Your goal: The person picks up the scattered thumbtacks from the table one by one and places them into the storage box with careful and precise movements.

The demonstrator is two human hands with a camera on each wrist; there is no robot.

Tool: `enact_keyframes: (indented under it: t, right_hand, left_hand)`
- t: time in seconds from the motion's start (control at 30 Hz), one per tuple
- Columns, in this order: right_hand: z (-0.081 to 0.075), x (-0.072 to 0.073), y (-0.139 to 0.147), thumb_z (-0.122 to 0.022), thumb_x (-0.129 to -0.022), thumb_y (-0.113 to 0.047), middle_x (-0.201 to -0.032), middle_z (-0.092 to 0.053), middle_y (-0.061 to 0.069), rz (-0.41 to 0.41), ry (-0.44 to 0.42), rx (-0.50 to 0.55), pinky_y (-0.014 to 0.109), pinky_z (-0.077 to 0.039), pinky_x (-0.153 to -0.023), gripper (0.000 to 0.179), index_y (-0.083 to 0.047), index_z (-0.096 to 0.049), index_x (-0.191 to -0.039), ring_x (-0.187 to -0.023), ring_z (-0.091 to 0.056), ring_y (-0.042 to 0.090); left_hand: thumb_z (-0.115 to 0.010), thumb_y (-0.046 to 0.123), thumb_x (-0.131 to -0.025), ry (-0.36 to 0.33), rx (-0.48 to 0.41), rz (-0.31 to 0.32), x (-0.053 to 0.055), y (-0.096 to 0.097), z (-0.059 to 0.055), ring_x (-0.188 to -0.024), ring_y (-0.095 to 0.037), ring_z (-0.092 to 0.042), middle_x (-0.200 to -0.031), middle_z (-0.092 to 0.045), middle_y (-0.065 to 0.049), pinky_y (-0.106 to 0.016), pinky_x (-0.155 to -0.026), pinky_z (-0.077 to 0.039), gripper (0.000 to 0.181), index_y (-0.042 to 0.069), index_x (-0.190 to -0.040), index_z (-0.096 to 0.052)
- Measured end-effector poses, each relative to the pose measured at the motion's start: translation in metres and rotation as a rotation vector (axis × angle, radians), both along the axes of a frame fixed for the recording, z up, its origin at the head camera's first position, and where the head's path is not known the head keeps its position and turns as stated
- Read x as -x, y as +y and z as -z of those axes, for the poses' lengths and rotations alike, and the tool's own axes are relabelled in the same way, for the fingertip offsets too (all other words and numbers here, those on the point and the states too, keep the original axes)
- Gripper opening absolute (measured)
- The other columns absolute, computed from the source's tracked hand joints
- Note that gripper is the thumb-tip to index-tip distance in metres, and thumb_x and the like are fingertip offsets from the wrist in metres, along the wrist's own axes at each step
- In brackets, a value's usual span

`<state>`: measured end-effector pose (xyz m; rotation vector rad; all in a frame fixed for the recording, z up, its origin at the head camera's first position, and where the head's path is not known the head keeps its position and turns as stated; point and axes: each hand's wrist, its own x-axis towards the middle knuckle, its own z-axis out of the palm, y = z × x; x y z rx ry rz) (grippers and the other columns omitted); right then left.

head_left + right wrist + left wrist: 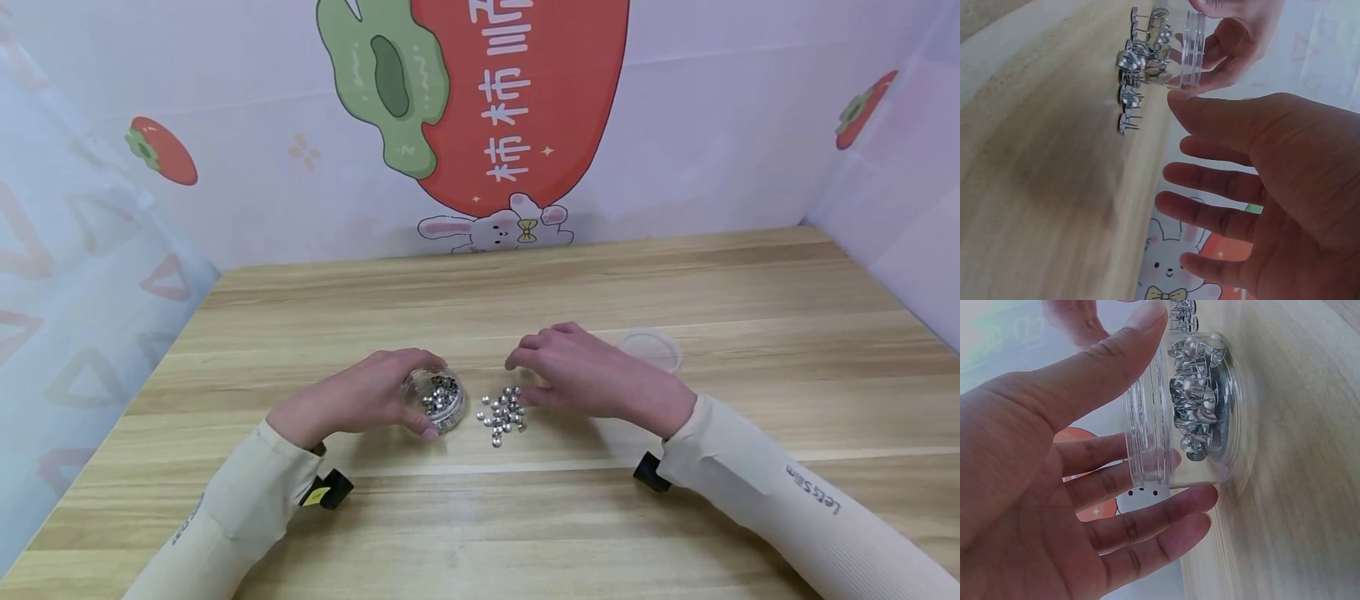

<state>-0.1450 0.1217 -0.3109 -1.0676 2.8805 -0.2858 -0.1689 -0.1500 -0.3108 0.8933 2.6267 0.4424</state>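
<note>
Around a clear round jar (454, 416) my left hand (363, 396) curves its thumb and fingers, holding it upright on the table. Silver thumbtacks (1194, 394) lie heaped at the bottom of the jar. Just right of it, a loose cluster of thumbtacks (501, 415) is spread on the wood; those seen closely in the right wrist view stand on their heads, points up. My right hand (581, 375) hovers at the right of this cluster, fingers apart and loosely bent. Nothing shows between its thumb and fingers in the right wrist view (1291, 187).
A clear round lid (666, 350) lies on the wooden table (480, 533) behind my right wrist. Printed cloth walls (712, 150) border the table at the back and sides.
</note>
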Motion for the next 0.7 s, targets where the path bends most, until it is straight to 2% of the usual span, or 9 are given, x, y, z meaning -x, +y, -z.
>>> enact_keyframes:
  t: [0.17, 0.4, 0.5, 0.7]
  right_hand:
    - [0.007, 0.001, -0.001, -0.071, -0.087, -0.019, -0.099, -0.071, -0.003, -0.025, 0.006, 0.010, 0.050, -0.043, -0.103, 0.017, -0.016, -0.072, -0.104, -0.094, -0.065, 0.014]
    - [0.015, 0.003, -0.001, -0.069, -0.088, -0.014, -0.075, -0.056, -0.010, -0.070, 0.036, 0.011, 0.049, -0.046, -0.097, 0.004, -0.017, -0.069, -0.087, -0.071, -0.050, 0.007]
    - [0.017, 0.003, -0.002, -0.068, -0.089, -0.014, -0.073, -0.055, -0.010, -0.075, 0.032, 0.007, 0.049, -0.046, -0.097, 0.007, -0.018, -0.067, -0.084, -0.070, -0.049, 0.007]
    - [0.022, 0.001, -0.004, -0.065, -0.090, -0.010, -0.076, -0.061, -0.010, -0.068, 0.053, -0.004, 0.048, -0.047, -0.095, 0.013, -0.019, -0.067, -0.080, -0.074, -0.057, 0.006]
  left_hand:
    - [-0.086, 0.043, -0.067, 0.006, -0.001, 0.004, 0.000, 0.000, 0.000, -0.126, -0.030, -0.054, -0.134, -0.060, -0.009, -0.049, -0.107, -0.042, 0.081, 0.007, -0.133, -0.054]
    - [-0.086, 0.042, -0.068, 0.008, 0.003, 0.003, -0.001, 0.000, -0.001, -0.127, -0.031, -0.054, -0.134, -0.060, -0.009, -0.049, -0.108, -0.042, 0.081, 0.006, -0.133, -0.054]
    - [-0.086, 0.042, -0.068, 0.008, 0.001, 0.004, 0.000, 0.000, -0.001, -0.127, -0.030, -0.054, -0.134, -0.060, -0.009, -0.049, -0.107, -0.042, 0.081, 0.006, -0.133, -0.054]
    - [-0.086, 0.042, -0.068, -0.001, -0.005, 0.001, 0.000, 0.000, 0.000, -0.127, -0.031, -0.053, -0.135, -0.060, -0.009, -0.049, -0.108, -0.042, 0.082, 0.006, -0.134, -0.053]
